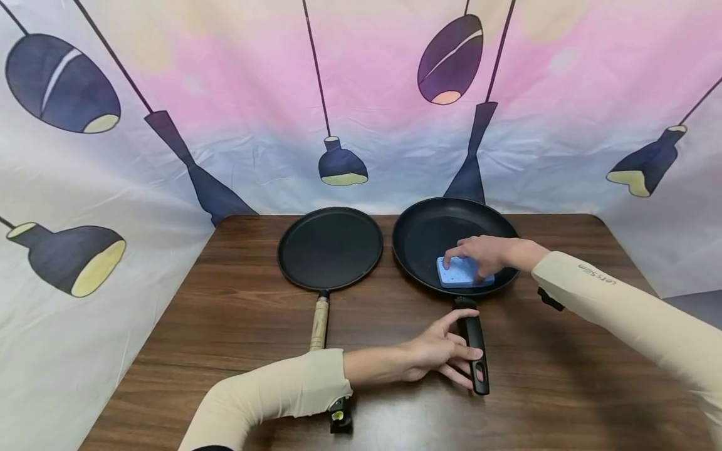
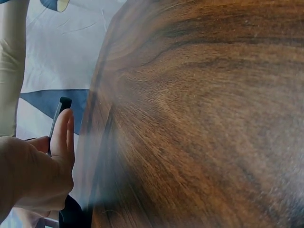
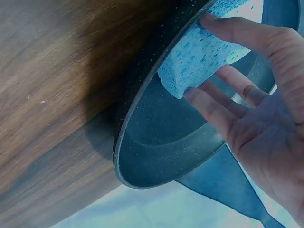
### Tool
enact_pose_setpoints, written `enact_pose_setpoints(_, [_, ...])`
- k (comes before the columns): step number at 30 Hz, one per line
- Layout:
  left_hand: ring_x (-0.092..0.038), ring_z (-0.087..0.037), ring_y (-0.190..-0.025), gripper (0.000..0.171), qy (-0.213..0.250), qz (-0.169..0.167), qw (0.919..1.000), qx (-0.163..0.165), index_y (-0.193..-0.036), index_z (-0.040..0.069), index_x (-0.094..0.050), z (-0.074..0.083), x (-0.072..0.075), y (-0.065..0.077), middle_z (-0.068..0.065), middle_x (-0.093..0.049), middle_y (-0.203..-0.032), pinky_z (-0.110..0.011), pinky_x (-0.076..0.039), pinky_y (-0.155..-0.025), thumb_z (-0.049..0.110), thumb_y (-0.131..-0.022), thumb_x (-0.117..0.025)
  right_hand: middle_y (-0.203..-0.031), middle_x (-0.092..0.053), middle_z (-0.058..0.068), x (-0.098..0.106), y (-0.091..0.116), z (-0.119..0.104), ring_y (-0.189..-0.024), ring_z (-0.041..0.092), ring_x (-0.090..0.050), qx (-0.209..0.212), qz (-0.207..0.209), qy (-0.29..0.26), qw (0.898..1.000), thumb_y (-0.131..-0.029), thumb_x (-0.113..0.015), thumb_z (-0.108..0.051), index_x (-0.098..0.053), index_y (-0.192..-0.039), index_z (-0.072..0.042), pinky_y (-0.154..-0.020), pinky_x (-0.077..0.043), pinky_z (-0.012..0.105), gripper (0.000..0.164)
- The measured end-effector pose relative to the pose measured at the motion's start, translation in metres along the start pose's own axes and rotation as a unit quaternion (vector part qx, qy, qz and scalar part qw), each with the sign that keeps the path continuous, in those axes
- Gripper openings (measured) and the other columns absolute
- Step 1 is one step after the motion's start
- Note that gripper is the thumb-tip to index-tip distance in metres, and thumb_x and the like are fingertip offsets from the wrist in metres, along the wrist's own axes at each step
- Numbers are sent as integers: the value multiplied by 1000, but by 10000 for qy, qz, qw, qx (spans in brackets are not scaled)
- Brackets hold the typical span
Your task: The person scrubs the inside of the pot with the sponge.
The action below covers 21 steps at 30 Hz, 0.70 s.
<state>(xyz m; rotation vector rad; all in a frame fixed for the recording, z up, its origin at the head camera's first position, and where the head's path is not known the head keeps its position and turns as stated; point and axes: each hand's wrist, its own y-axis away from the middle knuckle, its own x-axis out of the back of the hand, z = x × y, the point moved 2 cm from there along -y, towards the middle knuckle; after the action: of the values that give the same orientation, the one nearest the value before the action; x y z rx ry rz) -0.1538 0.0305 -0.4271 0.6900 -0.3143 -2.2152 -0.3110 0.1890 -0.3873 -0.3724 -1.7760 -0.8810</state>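
If the right hand (image 1: 487, 255) pushes off-centre, the frying pan (image 1: 423, 228) may swivel, most likely because the left hand (image 1: 431, 354) has only a loose-looking hold on its black handle (image 1: 476, 341). A swing leftward could knock the flat pan (image 1: 331, 248), whose rim sits just beside it on the wooden table (image 1: 225, 313). The blue sponge (image 1: 465, 274) lies inside the frying pan, low against the wall on the handle side, so a hard stroke towards the person might ride it over the rim — or let it slip from the fingertips if it is slick. The left sleeve (image 1: 287, 385) passes over the wooden handle (image 1: 319, 322) of the flat pan; a careless pull could drag that along, though whether they touch I cannot tell. As for the fingers, the right hand pinches the sponge between thumb and fingertips, opened about as wide as the sponge, with gaps between the fingers and the palm clear of it. The left hand's fingers are spread along the black handle, 2 digits across its upper face and others passing beneath; how firmly they press cannot be judged.
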Motion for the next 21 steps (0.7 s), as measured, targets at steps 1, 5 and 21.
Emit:
enact_pose_setpoints(1, [-61, -51, -97, 64, -2, -4, 10000, 19, -137, 36, -40, 0, 1, 0, -15, -64, -94, -51, -59, -69, -3, -90, -61, -122, -50, 14, 0, 0, -1, -99, 27, -53, -18, -24, -25, 10000, -73, -82, -9, -53, -117, -33, -78, -54, 42, 58])
enact_pose_setpoints(5, [-64, -48, -94, 65, 10, -58, 10000, 80, -137, 37, -39, -2, 2, 1, -16, -63, -96, -50, -59, -70, -3, -90, -60, -130, -46, 20, 0, -5, -1, -106, 32, -52, -29, -67, -140, 9999, -75, -79, -5, -52, -118, -32, -77, -54, 42, 57])
enact_pose_setpoints(21, [-66, -45, -88, 63, -34, -30, 10000, -22, -133, 39, -42, -4, 1, -1, -17, -64, -91, -49, -59, -66, -4, -90, -60, -131, -46, 27, 13, -52, 57, -98, 32, -59, -1047, 1044, -265, 9887, -91, -59, 0, -39, -144, -15, -82, -52, 47, 58])
